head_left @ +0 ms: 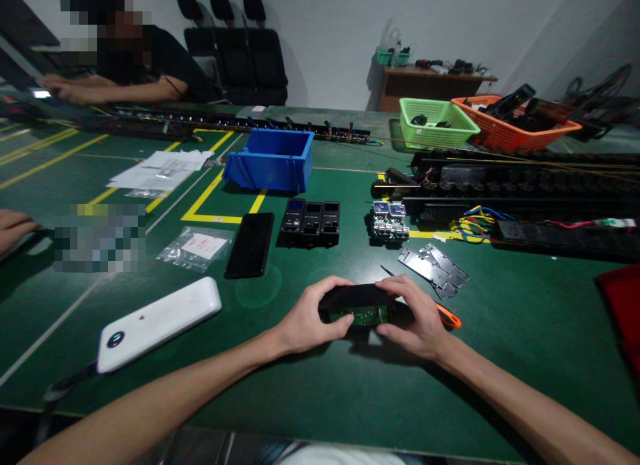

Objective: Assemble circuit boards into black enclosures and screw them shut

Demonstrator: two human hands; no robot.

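Observation:
Between my two hands is a black housing [356, 295] with a green circuit board showing in its open side. My left hand [313, 318] grips its left end, thumb on the board side. Around its right end are the fingers of my right hand [415, 318]. An orange-handled tool [449, 316] lies partly hidden behind my right hand. Beyond the housing, several black modules [310, 223] stand in a row. Two bare board assemblies [390, 221] sit to their right, with thin dark plates [434, 268] lying nearer my right hand.
A black phone [249, 245], a white power bank [160, 323] and a plastic bag [196, 247] lie left. Behind are a blue bin [270, 161], green basket [437, 121], orange basket [520, 133] and long black rails [525, 205]. A person [150, 68] sits at the far left.

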